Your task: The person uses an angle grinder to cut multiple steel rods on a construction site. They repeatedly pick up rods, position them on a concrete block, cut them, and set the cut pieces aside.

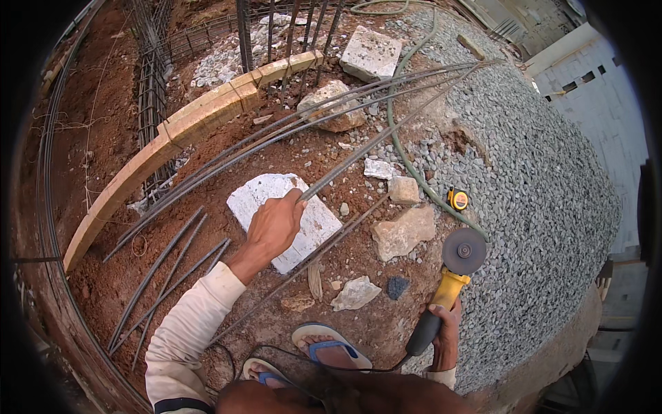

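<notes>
My left hand [274, 228] fingers pinch the steel rod [372, 146] end on the white block [284, 219] while my right hand [445, 331] wraps the angle grinder [452, 276]; the loose rod could roll or kick, pulling the disc toward my fingers.

Your rebar and your grinder

You grip one long, dark steel rebar [386, 134] by its near end over a white flat stone block [324, 224]; it runs away up and right across red soil. Your yellow angle grinder [448, 283] (grey disc up, black handle) points upward, black cord trailing toward your feet.
</notes>
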Action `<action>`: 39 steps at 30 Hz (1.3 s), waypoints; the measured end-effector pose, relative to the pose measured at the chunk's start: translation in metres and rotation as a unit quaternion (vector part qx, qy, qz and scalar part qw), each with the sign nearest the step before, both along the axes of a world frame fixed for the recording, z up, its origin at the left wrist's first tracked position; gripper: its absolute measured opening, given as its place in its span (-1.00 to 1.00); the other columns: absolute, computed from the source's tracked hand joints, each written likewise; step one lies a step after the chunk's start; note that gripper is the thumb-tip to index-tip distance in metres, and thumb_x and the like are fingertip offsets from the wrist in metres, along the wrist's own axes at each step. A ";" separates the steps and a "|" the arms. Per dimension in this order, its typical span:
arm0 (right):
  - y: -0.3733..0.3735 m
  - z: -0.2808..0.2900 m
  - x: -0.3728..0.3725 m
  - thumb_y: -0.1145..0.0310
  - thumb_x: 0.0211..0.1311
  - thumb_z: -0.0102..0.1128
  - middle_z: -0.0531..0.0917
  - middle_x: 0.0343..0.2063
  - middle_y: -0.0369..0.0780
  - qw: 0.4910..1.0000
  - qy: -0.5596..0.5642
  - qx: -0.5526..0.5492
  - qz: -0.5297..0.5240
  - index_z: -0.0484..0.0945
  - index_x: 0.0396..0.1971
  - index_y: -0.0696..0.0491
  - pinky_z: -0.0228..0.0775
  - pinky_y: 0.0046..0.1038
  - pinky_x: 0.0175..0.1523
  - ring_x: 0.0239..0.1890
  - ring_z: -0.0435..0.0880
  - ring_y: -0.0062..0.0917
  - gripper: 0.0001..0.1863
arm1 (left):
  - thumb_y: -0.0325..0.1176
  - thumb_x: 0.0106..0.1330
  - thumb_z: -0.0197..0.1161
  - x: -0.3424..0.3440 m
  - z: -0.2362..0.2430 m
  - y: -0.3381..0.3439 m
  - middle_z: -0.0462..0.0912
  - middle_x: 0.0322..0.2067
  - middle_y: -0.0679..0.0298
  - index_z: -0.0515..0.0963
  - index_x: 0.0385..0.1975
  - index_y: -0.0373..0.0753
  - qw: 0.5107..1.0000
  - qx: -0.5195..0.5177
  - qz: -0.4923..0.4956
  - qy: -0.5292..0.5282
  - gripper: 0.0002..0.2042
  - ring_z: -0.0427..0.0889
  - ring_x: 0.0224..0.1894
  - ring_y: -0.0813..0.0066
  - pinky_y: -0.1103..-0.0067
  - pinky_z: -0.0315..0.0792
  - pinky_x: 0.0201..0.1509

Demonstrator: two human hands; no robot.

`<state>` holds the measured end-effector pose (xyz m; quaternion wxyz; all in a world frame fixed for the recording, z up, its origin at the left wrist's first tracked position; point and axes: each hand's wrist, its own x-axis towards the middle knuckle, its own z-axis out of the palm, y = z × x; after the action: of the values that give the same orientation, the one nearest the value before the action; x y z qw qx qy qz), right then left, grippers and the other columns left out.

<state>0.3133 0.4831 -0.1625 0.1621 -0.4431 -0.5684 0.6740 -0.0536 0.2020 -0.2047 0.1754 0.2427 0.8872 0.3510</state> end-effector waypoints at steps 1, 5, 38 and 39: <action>-0.004 -0.002 -0.008 0.42 0.02 0.49 0.69 -0.24 -0.13 1.000 0.005 -0.006 0.011 0.46 0.11 0.19 0.78 -0.30 -0.31 -0.39 0.78 -0.36 -0.39 | -0.18 0.70 0.15 0.014 0.003 -0.033 0.69 -0.45 -0.26 0.61 0.02 -0.25 1.000 -0.013 0.013 0.014 -0.75 0.73 -0.31 -0.40 -0.14 0.52 -0.22; -0.016 0.004 -0.033 0.42 0.02 0.49 0.69 -0.25 -0.13 0.999 0.017 -0.012 0.038 0.45 0.14 0.18 0.76 -0.32 -0.31 -0.38 0.79 -0.36 -0.37 | -0.18 0.67 0.21 0.073 -0.004 -0.133 0.75 -0.31 -0.19 0.62 0.03 -0.19 0.997 -0.048 0.068 0.000 -0.78 0.75 -0.24 -0.35 -0.09 0.54 -0.20; -0.006 -0.064 -0.064 0.12 0.27 0.48 0.72 0.03 -0.07 0.975 -0.076 0.044 0.204 0.59 0.10 0.12 0.81 -0.19 -0.04 0.01 0.77 -0.29 -0.47 | -0.23 0.45 0.27 0.148 -0.110 -0.179 0.81 -0.34 -0.13 0.73 -0.14 -0.22 0.995 -0.022 0.101 0.012 -0.78 0.86 -0.21 -0.22 -0.02 0.66 -0.16; -0.013 -0.055 -0.066 0.12 0.28 0.47 0.73 0.02 -0.07 0.976 -0.082 0.030 0.202 0.60 0.08 0.12 0.81 -0.19 -0.05 0.01 0.77 -0.28 -0.50 | -0.22 0.47 0.27 0.148 -0.109 -0.179 0.81 -0.34 -0.12 0.74 -0.15 -0.23 0.994 -0.012 0.105 0.015 -0.77 0.85 -0.20 -0.22 -0.03 0.66 -0.16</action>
<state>0.2472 0.4703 -0.2174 -0.0109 -0.3677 -0.6773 0.6371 0.0949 0.0232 -0.3140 0.1276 0.1508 0.9145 0.3530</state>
